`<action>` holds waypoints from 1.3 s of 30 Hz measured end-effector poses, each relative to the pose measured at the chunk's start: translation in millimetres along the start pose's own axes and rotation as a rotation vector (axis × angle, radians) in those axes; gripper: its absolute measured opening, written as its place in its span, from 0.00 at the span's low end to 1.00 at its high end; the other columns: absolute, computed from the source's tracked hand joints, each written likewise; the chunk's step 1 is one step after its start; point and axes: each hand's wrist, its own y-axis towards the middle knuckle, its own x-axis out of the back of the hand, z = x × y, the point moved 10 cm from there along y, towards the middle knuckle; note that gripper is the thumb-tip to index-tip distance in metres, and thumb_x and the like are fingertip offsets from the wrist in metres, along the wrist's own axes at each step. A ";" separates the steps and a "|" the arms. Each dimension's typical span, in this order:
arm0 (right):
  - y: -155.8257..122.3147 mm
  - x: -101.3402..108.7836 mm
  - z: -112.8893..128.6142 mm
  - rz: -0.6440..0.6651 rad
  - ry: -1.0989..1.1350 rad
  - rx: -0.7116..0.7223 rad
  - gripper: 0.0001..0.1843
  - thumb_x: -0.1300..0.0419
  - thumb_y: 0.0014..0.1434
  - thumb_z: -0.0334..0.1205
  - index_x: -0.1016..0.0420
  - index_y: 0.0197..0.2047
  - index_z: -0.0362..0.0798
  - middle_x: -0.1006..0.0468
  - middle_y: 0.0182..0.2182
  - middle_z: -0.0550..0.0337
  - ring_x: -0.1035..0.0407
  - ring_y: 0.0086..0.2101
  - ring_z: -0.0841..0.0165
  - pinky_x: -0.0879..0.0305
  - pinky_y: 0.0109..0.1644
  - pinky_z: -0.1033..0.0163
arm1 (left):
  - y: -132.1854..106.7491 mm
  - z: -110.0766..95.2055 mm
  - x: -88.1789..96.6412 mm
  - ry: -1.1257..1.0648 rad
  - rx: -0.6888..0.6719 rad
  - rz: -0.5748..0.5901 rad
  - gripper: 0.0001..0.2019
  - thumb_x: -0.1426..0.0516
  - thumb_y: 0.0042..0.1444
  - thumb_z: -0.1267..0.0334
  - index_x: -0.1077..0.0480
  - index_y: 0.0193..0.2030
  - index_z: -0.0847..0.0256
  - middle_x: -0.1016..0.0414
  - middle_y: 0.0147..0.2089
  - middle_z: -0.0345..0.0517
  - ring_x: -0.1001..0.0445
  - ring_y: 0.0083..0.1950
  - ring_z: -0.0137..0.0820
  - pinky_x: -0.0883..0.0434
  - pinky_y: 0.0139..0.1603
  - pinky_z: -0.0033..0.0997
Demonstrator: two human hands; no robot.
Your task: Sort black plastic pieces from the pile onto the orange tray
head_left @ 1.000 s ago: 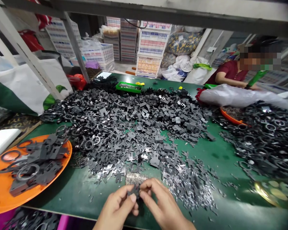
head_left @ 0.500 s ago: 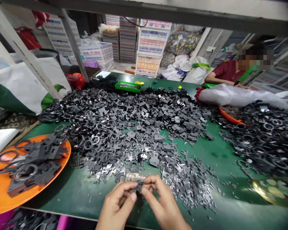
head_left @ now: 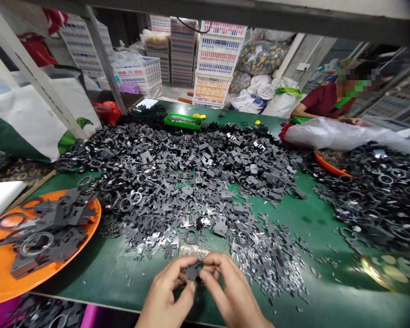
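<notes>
- Since the earlier frame, the small dark-grey plastic part (head_left: 193, 272) has turned, showing more flat face, right of the round orange plastic plate (head_left: 7, 282).
- Left hand (head_left: 167, 288): grip pinched on the part's left side; right hand (head_left: 230, 288): grip closed at its right edge.
- A loosened pinch could drop it onto the green desk (head_left: 116, 287), near the heap of dark-grey pieces (head_left: 198, 182) beyond the plate.

Back centre, tall stack of plastic crates (head_left: 214, 64). Back left, more stacked crates (head_left: 85, 43), partly behind slanted grey post (head_left: 104, 59). Right of centre stack: bulging bag of yellow-and-dark bits (head_left: 264, 55), white sack with green band (head_left: 278, 102), wall socket (head_left: 303, 66). Far right, co-worker in maroon shirt (head_left: 321, 101). Left: white-and-green tote bag (head_left: 23, 105), red plastic bag (head_left: 110, 111) near it.
</notes>
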 end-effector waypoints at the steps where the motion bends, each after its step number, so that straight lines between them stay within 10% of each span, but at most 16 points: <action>1: -0.2 2.2 4.8 -0.021 -0.032 0.039 0.07 0.46 0.61 0.33 0.35 0.42 0.54 0.26 0.33 0.63 0.32 0.32 0.70 0.35 0.36 0.67 | 0.6 -3.0 -1.8 0.019 -0.007 0.026 0.16 0.47 0.55 0.69 0.32 0.51 0.57 0.25 0.44 0.47 0.25 0.41 0.31 0.28 0.44 0.27; 8: -5.1 12.3 19.8 -0.134 -0.090 0.151 0.06 0.46 0.61 0.34 0.35 0.41 0.53 0.26 0.28 0.64 0.32 0.27 0.70 0.34 0.31 0.69 | 1.5 -13.2 -1.8 0.114 -0.010 0.030 0.12 0.47 0.57 0.65 0.31 0.48 0.58 0.24 0.39 0.46 0.25 0.36 0.31 0.29 0.39 0.26; 39: -13.9 -14.4 -23.5 -0.021 0.396 -0.270 0.10 0.43 0.59 0.43 0.27 0.37 0.46 0.26 0.29 0.58 0.31 0.30 0.67 0.34 0.35 0.66 | -2.5 8.4 -9.7 -0.362 0.150 -0.182 0.12 0.37 0.47 0.58 0.30 0.38 0.59 0.29 0.31 0.39 0.31 0.33 0.27 0.35 0.34 0.23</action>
